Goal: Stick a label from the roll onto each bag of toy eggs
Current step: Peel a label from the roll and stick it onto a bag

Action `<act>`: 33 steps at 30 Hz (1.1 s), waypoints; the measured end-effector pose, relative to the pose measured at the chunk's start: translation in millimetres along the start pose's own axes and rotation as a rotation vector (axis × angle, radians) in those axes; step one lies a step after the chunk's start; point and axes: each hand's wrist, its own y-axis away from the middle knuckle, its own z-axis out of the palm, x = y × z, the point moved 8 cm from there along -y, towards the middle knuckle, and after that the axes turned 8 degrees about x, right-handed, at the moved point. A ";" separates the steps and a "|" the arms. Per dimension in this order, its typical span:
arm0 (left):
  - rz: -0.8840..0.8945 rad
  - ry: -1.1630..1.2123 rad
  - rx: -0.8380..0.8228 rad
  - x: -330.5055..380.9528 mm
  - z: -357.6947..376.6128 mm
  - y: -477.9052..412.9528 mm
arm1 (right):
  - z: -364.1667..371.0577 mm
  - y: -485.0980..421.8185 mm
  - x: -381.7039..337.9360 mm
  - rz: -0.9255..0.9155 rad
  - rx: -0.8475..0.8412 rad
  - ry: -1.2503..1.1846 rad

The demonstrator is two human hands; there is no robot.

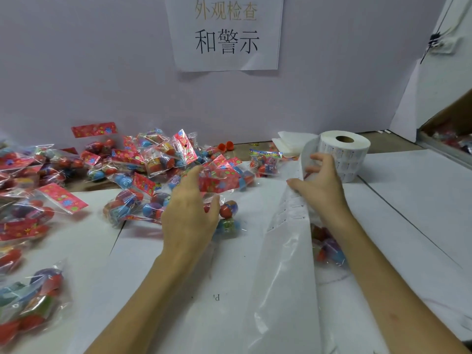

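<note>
Left hand (190,208) grips an egg bag (220,180), mostly hidden; right hand (322,186) pinches the label strip (286,251), roll (345,147) at its 1 o'clock.

Light was even, soft and bright from overhead, shadows were faint, white glare streaked the glossy label strip (283,264) and the clear bags (33,297), the left hand (190,208) was motion-smeared, frame edges bowed and softened.

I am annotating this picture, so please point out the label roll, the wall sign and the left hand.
label roll (357,162): head view, on its labelled side wall.
wall sign (226,34): head view, middle of the sheet.
left hand (190,210): head view, back of the hand.
</note>
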 end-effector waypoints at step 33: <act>-0.742 1.156 -0.832 34.7 51.2 47.8 | -5.6 31.2 -56.3 -0.435 0.075 -0.093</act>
